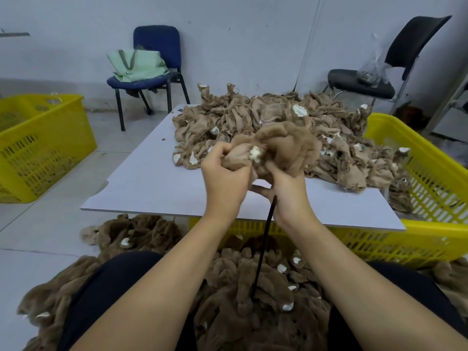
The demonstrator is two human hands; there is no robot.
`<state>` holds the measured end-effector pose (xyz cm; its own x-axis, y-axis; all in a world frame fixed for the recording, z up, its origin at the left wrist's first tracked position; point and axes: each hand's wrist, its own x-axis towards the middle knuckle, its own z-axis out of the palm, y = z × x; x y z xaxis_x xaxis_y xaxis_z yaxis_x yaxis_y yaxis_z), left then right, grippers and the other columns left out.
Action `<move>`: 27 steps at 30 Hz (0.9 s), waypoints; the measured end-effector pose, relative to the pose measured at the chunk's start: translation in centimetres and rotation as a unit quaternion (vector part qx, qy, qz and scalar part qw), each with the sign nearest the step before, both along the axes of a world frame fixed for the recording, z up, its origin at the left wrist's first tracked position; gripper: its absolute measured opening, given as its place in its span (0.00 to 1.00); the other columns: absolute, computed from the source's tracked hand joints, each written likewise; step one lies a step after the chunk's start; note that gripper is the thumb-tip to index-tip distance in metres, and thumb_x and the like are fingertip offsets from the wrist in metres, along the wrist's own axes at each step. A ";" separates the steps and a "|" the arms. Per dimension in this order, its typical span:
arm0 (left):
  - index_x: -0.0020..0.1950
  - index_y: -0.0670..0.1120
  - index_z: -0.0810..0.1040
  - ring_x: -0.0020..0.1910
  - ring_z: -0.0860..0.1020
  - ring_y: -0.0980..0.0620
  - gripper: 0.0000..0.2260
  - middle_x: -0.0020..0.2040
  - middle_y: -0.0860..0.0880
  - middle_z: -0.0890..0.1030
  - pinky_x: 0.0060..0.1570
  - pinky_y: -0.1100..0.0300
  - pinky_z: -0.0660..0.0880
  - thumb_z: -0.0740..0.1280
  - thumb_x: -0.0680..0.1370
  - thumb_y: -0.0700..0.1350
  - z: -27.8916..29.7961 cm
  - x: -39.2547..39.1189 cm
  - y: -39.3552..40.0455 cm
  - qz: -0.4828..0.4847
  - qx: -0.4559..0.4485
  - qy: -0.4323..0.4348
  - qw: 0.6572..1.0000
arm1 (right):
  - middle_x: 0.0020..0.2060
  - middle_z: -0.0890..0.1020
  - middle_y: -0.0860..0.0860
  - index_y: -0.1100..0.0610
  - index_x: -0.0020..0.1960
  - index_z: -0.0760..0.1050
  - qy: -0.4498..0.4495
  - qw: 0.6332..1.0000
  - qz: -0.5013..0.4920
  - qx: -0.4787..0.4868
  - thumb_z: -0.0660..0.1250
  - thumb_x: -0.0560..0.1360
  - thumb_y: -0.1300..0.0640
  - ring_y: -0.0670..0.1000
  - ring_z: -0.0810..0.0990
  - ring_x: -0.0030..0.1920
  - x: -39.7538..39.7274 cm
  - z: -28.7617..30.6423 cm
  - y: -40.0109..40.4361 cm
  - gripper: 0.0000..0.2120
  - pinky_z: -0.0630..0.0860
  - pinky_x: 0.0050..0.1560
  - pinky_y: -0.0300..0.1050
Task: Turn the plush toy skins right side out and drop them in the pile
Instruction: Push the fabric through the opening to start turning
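White board [141,183]: unturned skins heap [278,122]; both hands — left [225,178], right [288,188] — grip plush skin [281,145]

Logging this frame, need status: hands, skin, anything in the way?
Left hand and right hand both grip one plush skin, half turned. Black rod runs down from right hand. Unturned heap on board behind; nothing blocking.

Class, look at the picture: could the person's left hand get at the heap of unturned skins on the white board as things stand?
Probably not at once: the left hand grips the skin being turned. The heap lies just beyond, nothing between.
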<state>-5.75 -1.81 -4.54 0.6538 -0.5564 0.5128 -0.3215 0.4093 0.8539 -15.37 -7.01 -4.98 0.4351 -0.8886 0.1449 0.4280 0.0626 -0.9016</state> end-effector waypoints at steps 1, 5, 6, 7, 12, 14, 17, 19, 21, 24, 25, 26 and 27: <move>0.38 0.38 0.71 0.28 0.73 0.56 0.09 0.32 0.46 0.73 0.26 0.60 0.69 0.66 0.68 0.25 0.0 0.1 0.0 0.003 0.005 0.022 1.000 | 0.52 0.85 0.57 0.59 0.59 0.79 0.017 1.000 0.001 -0.012 0.65 0.82 0.62 0.58 0.85 0.50 0.0 -0.4 0.0 0.08 0.83 0.42 0.54; 0.37 0.42 0.75 0.28 0.76 0.59 0.11 0.32 0.47 0.76 0.26 0.64 0.71 0.69 0.68 0.26 -0.5 0.3 0.4 -0.064 0.096 -0.009 0.993 | 0.42 0.85 0.50 0.55 0.55 0.79 0.142 0.989 0.002 0.030 0.62 0.82 0.58 0.53 0.81 0.43 -0.4 -1.1 -1.3 0.08 0.79 0.39 0.46; 0.39 0.42 0.79 0.32 0.78 0.59 0.10 0.35 0.48 0.79 0.30 0.65 0.74 0.71 0.68 0.27 -0.6 0.4 0.4 -0.077 0.107 -0.025 0.991 | 0.43 0.85 0.50 0.54 0.54 0.81 0.143 0.987 0.031 0.059 0.63 0.82 0.52 0.53 0.81 0.43 -0.6 -1.0 -1.8 0.10 0.78 0.42 0.47; 0.43 0.42 0.81 0.36 0.80 0.58 0.10 0.38 0.48 0.82 0.34 0.65 0.77 0.72 0.68 0.28 -0.6 0.4 0.5 -0.089 0.114 -0.035 0.989 | 0.46 0.86 0.50 0.53 0.53 0.83 0.136 0.985 0.060 0.092 0.62 0.81 0.44 0.53 0.83 0.45 -1.0 -0.8 -2.4 0.15 0.78 0.45 0.48; 0.47 0.41 0.84 0.39 0.82 0.55 0.12 0.40 0.48 0.83 0.37 0.62 0.79 0.72 0.67 0.28 -0.7 0.4 0.5 -0.103 0.143 -0.065 0.982 | 0.48 0.87 0.51 0.51 0.52 0.85 0.178 0.967 0.122 0.132 0.69 0.74 0.35 0.51 0.85 0.46 -1.3 -0.2 -3.0 0.20 0.77 0.45 0.49; 0.43 0.41 0.83 0.33 0.79 0.59 0.11 0.35 0.51 0.81 0.31 0.65 0.75 0.72 0.66 0.28 -1.0 0.3 0.5 -0.122 0.158 -0.070 0.977 | 0.44 0.87 0.55 0.57 0.51 0.83 0.133 0.961 0.121 0.209 0.68 0.77 0.45 0.53 0.86 0.41 -1.0 -0.3 -2.9 0.16 0.80 0.40 0.49; 0.42 0.39 0.81 0.33 0.75 0.61 0.11 0.34 0.52 0.79 0.31 0.66 0.72 0.72 0.65 0.26 -1.2 -0.4 0.4 -0.177 0.198 -0.094 0.960 | 0.38 0.84 0.60 0.63 0.44 0.78 0.037 0.936 0.129 0.325 0.59 0.79 0.58 0.59 0.86 0.36 -0.7 -0.5 -2.9 0.12 0.83 0.36 0.57; 0.44 0.36 0.81 0.38 0.75 0.56 0.11 0.39 0.43 0.80 0.36 0.64 0.72 0.73 0.65 0.26 -1.1 -0.7 0.3 -0.196 0.211 -0.127 0.949 | 0.41 0.80 0.59 0.63 0.46 0.76 0.014 0.936 0.118 0.331 0.56 0.77 0.64 0.59 0.82 0.39 -0.7 -0.8 -3.0 0.10 0.80 0.47 0.56; 0.46 0.36 0.82 0.42 0.75 0.50 0.09 0.44 0.39 0.78 0.42 0.61 0.71 0.76 0.68 0.30 -0.8 -0.2 0.2 -0.210 0.218 -0.165 0.939 | 0.42 0.76 0.58 0.61 0.48 0.74 0.006 0.943 0.106 0.317 0.55 0.76 0.65 0.56 0.77 0.39 -0.8 -0.9 -3.3 0.09 0.78 0.45 0.52; 0.44 0.39 0.82 0.45 0.72 0.51 0.05 0.46 0.42 0.73 0.46 0.64 0.68 0.75 0.75 0.40 -0.2 1.0 0.3 -0.273 0.256 -0.162 0.913 | 0.35 0.73 0.53 0.59 0.51 0.73 0.047 0.950 0.104 0.291 0.59 0.77 0.63 0.50 0.72 0.28 -0.8 -1.2 -3.6 0.05 0.71 0.29 0.42; 0.43 0.37 0.80 0.45 0.71 0.54 0.07 0.46 0.45 0.71 0.46 0.66 0.67 0.73 0.77 0.40 -0.1 1.3 0.3 -0.288 0.268 -0.155 0.906 | 0.34 0.73 0.53 0.60 0.51 0.74 0.053 0.950 0.107 0.287 0.60 0.78 0.61 0.50 0.72 0.26 -0.8 -1.3 -3.6 0.05 0.71 0.27 0.42; 0.43 0.34 0.78 0.44 0.70 0.55 0.09 0.45 0.46 0.70 0.46 0.66 0.67 0.72 0.78 0.39 -0.1 1.5 0.2 -0.297 0.275 -0.158 0.901 | 0.33 0.74 0.54 0.61 0.51 0.74 0.050 0.949 0.112 0.290 0.61 0.79 0.61 0.50 0.73 0.26 -0.7 -1.3 -3.6 0.05 0.73 0.27 0.42; 0.44 0.32 0.76 0.44 0.70 0.55 0.09 0.46 0.47 0.69 0.46 0.66 0.68 0.71 0.78 0.38 -0.1 1.6 0.2 -0.300 0.278 -0.171 0.897 | 0.32 0.75 0.54 0.62 0.50 0.75 0.041 0.947 0.116 0.297 0.61 0.79 0.61 0.51 0.74 0.27 -0.7 -1.3 -3.5 0.06 0.75 0.28 0.43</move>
